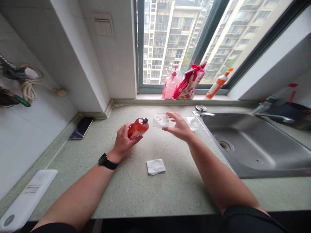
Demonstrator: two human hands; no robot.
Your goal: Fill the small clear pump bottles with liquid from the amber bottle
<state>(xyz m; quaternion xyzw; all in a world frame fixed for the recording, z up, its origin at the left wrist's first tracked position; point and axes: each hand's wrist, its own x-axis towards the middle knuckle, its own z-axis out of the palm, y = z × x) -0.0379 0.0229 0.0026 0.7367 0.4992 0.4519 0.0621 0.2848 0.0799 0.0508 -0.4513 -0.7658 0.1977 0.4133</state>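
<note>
An orange-red bottle (138, 128) with a bare dark neck and no cap leans to the right in my left hand (124, 137), whose fingers wrap round its body. My right hand (179, 125) has its thumb and fingertips at the right edge of a clear, square-sided bottle (159, 120) with a round opening on top, held between them. Right of that hand, a white dispenser pump (199, 113) lies by the sink's edge, beside a clear object (191, 123) partly hidden by the hand. A folded white tissue (155, 166) lies on the counter in front of both hands.
To the right is a steel sink (257, 142) with a faucet (279, 117). A phone (82, 128) and a long white device (30, 197) lie left on the counter (131, 191). On the windowsill stand a pink pump bottle (170, 85), a red bag (190, 82) and an orange-white bottle (217, 84).
</note>
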